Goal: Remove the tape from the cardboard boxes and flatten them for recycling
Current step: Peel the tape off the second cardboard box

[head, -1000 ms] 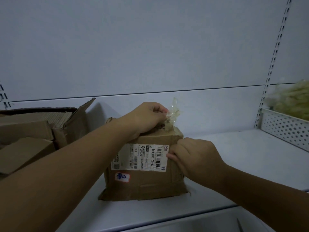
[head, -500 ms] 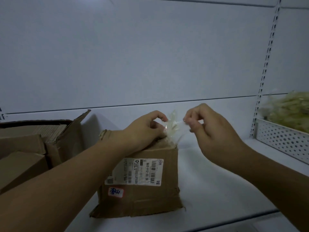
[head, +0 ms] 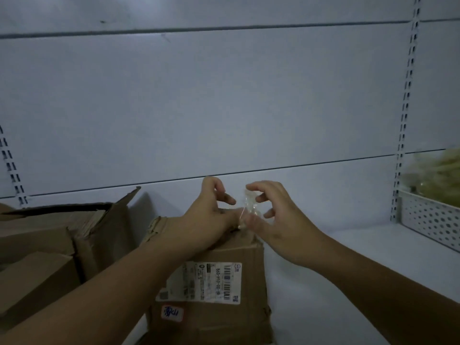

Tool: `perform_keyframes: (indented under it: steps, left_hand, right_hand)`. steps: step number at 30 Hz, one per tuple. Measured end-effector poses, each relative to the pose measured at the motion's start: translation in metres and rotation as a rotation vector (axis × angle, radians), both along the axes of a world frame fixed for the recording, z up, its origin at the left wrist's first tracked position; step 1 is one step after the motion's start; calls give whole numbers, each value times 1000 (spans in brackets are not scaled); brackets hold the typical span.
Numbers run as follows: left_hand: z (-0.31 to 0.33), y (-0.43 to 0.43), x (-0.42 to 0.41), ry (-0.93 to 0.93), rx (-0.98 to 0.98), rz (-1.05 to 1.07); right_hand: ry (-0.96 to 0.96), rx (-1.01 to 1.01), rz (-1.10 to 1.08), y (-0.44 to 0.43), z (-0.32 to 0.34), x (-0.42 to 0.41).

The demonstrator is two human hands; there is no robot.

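Note:
A brown cardboard box (head: 224, 275) with a white shipping label (head: 201, 282) stands on the white shelf (head: 361, 265), low in the middle of the head view. A crumpled strip of clear tape (head: 251, 204) rises from the box's top right edge. My right hand (head: 281, 220) pinches the tape between thumb and fingertips just above that corner. The heel of my left hand (head: 211, 215) rests on top of the box, its fingers loosely curled a small gap left of the tape. The box top is hidden under my hands.
A larger open cardboard box (head: 104, 220) holding smaller boxes (head: 34, 282) stands at the left, touching the labelled box. A white perforated basket (head: 430, 220) with pale yellow-green packs (head: 438, 173) sits at the right. The shelf's back panel is close behind.
My right hand left the box's side, rose to the tape and now pinches it. My left hand's fingers have come off the tape. The view tilted up, so the box sits lower.

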State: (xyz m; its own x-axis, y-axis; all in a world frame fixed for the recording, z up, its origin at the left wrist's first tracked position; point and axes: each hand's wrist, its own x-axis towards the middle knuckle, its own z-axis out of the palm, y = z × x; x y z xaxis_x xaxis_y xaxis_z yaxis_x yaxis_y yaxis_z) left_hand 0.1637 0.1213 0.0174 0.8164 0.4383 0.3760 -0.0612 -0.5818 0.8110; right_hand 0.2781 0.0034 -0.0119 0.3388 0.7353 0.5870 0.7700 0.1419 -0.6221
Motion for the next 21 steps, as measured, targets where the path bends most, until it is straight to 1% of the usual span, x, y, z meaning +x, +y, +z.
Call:
perform_keyframes:
  steps: [2,3,4,5,6,8,9,10,12,14,17,19,21]
  left_hand:
    - [3,-3,-2,-52,-171,72]
    - [3,-4,-3,-61,-186,100]
    - [3,-5,-4,-40,-105,123]
    - [2,-6,-4,20,27,127]
    - [1,-7,-5,126,158,108]
    - [0,-10,-3,426,379,102]
    - [1,-12,-1,551,458,127]
    - [2,-13,1,631,512,153]
    - [1,-13,5,685,557,170]
    - [2,-10,6,704,552,151]
    - [8,-7,3,712,438,82]
    - [14,-2,2,706,373,36]
    - [20,1,0,739,353,-6]
  right_hand:
    - [-39,-15,-84,2,-3,6]
    - [-71,-28,-97,4,-3,10]
    - [-112,-43,-92,6,0,15]
    - [-143,-52,-89,8,4,19]
    - [-153,-47,-93,9,7,24]
    - [-135,-7,-122,14,8,36]
    - [-106,22,-127,17,6,41]
    - [-76,54,-123,20,2,45]
    - [-44,130,-129,26,-11,49]
    - [-8,229,-139,30,-24,53]
    - [42,354,-131,33,-36,56]
    - [29,422,-98,33,-37,55]
    - [-11,473,-73,32,-37,52]
